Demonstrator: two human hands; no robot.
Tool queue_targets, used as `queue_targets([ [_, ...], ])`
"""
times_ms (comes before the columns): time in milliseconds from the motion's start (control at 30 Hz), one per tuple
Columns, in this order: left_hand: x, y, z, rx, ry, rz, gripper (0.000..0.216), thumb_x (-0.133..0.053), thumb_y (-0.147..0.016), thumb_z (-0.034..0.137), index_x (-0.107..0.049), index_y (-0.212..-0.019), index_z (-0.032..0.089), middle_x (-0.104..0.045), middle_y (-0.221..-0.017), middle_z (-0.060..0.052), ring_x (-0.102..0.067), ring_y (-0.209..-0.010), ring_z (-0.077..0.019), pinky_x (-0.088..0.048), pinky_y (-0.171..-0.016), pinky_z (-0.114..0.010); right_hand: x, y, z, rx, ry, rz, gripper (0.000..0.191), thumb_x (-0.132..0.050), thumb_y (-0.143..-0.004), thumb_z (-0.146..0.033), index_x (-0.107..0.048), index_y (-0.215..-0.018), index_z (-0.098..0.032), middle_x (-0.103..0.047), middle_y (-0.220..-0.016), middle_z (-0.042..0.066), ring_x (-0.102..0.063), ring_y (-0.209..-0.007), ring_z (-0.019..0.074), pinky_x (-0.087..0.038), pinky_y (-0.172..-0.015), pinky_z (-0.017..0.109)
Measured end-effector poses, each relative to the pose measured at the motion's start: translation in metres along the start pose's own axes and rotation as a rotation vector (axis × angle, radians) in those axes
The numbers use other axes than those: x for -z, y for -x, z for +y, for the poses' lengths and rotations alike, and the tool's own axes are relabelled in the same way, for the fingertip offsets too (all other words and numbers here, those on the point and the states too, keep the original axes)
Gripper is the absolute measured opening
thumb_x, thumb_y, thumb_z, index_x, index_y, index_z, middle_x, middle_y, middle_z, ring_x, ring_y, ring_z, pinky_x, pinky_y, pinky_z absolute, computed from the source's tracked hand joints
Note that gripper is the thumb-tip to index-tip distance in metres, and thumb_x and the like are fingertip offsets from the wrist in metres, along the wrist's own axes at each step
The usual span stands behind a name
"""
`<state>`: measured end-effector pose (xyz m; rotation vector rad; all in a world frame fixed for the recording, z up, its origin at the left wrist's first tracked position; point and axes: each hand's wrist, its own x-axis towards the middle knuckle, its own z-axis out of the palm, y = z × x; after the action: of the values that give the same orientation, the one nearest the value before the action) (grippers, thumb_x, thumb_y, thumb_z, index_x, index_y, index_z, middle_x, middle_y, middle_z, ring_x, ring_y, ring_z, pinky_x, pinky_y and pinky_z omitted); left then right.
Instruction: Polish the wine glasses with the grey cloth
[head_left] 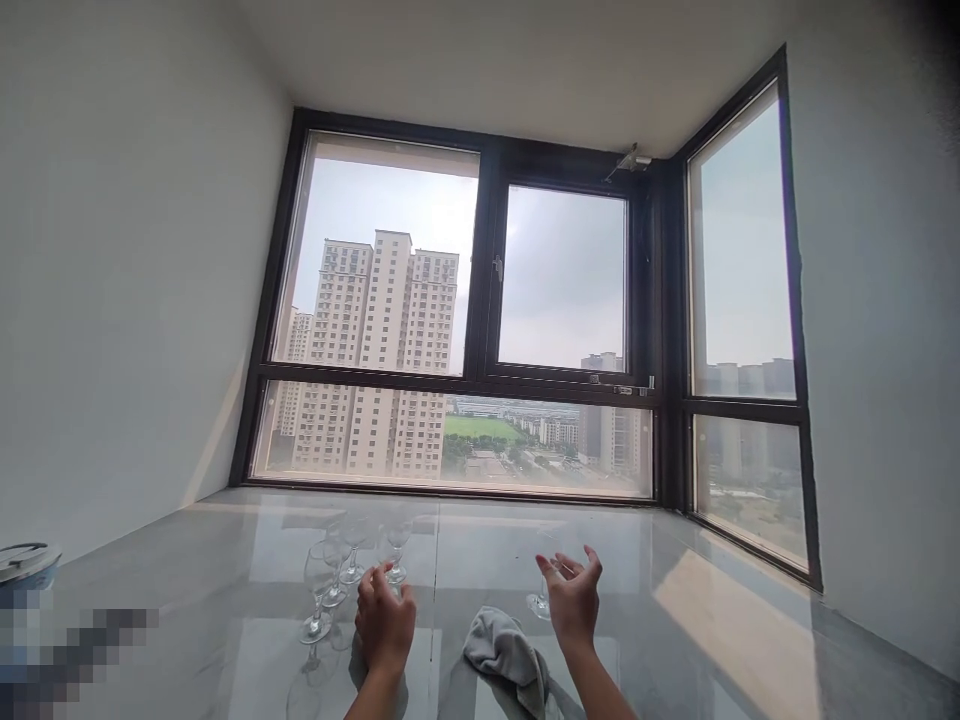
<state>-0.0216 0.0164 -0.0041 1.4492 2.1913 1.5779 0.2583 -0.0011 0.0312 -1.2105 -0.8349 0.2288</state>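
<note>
My left hand (384,615) is just above the glossy grey sill, fingers bent and thumb apart, with nothing visible in it. Several clear stemmed glasses stand upright beside and beyond it; the nearest glass (316,600) is on its left. To the right, my right hand (576,598) is raised with its fingers curved and spread. Another stemmed glass (538,605) stands just behind that hand, its bowl partly hidden by the fingers; whether they touch it I cannot tell. Between my hands lies a crumpled grey cloth (501,645).
Dark-framed windows (480,380) rise behind the sill (255,570), with tall buildings outside. Pale walls close in both sides. A lidded round container (28,565) sits at the far left edge. Sunlight falls on the sill's right part.
</note>
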Motion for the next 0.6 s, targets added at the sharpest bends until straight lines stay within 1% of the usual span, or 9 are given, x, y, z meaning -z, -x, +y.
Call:
queue_targets([
  [100,0.003,-0.001,0.0,0.04,0.007,-0.064,0.016,-0.048,-0.093,0.023,-0.056,-0.107,0.026,-0.059,-0.139,-0.01,-0.059,-0.128,-0.0264,-0.046,-0.098,-0.035,0.01,-0.009,0.02,-0.003,0.077,0.01,0.102,-0.072,-0.061,-0.076,-0.034,-0.138,-0.021,-0.075,-0.111,0.015,-0.073,-0.105,0.0346,-0.053,-0.09,0.044],
  [200,0.003,-0.002,-0.003,0.012,-0.005,-0.132,0.013,-0.047,-0.093,0.021,-0.058,-0.098,0.025,-0.062,-0.136,-0.01,-0.06,-0.127,-0.0258,-0.045,-0.096,-0.034,0.016,-0.011,0.031,-0.019,0.122,0.006,0.102,-0.071,-0.06,-0.074,-0.033,-0.138,-0.02,-0.075,-0.112,0.016,-0.072,-0.106,0.0353,-0.052,-0.09,0.044],
  [300,0.002,-0.004,-0.006,-0.009,0.001,-0.184,0.017,-0.045,-0.094,0.02,-0.059,-0.1,0.024,-0.066,-0.132,-0.009,-0.062,-0.123,-0.0252,-0.044,-0.094,-0.034,0.017,-0.011,0.036,-0.021,0.167,-0.012,0.1,-0.068,-0.061,-0.069,-0.031,-0.14,-0.019,-0.074,-0.116,0.018,-0.071,-0.109,0.0348,-0.051,-0.091,0.043],
  [367,0.002,-0.004,-0.006,-0.001,0.01,-0.21,0.019,-0.044,-0.094,0.02,-0.06,-0.103,0.024,-0.069,-0.13,-0.009,-0.064,-0.119,-0.0252,-0.043,-0.093,-0.034,0.017,-0.013,0.037,-0.026,0.205,-0.023,0.099,-0.067,-0.063,-0.067,-0.031,-0.141,-0.018,-0.073,-0.118,0.019,-0.071,-0.109,0.0354,-0.051,-0.089,0.043],
  [500,0.005,-0.003,-0.006,0.032,0.008,-0.206,0.022,-0.044,-0.094,0.021,-0.061,-0.108,0.024,-0.072,-0.126,-0.009,-0.067,-0.113,-0.0249,-0.044,-0.09,-0.032,0.016,-0.02,0.035,-0.057,0.277,-0.04,0.095,-0.065,-0.066,-0.064,-0.03,-0.143,-0.02,-0.072,-0.123,0.019,-0.07,-0.106,0.0369,-0.051,-0.082,0.044],
  [533,0.005,-0.003,-0.006,0.032,0.005,-0.201,0.022,-0.044,-0.094,0.021,-0.062,-0.107,0.024,-0.073,-0.125,-0.008,-0.068,-0.112,-0.0247,-0.044,-0.089,-0.032,0.015,-0.021,0.033,-0.072,0.294,-0.037,0.096,-0.065,-0.067,-0.064,-0.03,-0.144,-0.019,-0.072,-0.124,0.019,-0.069,-0.106,0.0381,-0.05,-0.082,0.046],
  [600,0.004,-0.002,-0.006,0.016,0.003,-0.195,0.022,-0.045,-0.093,0.021,-0.063,-0.104,0.024,-0.073,-0.124,-0.008,-0.068,-0.112,-0.0245,-0.044,-0.089,-0.031,0.013,-0.018,0.028,-0.11,0.331,-0.005,0.102,-0.064,-0.067,-0.067,-0.028,-0.147,-0.015,-0.067,-0.131,0.025,-0.066,-0.111,0.0434,-0.049,-0.086,0.052],
])
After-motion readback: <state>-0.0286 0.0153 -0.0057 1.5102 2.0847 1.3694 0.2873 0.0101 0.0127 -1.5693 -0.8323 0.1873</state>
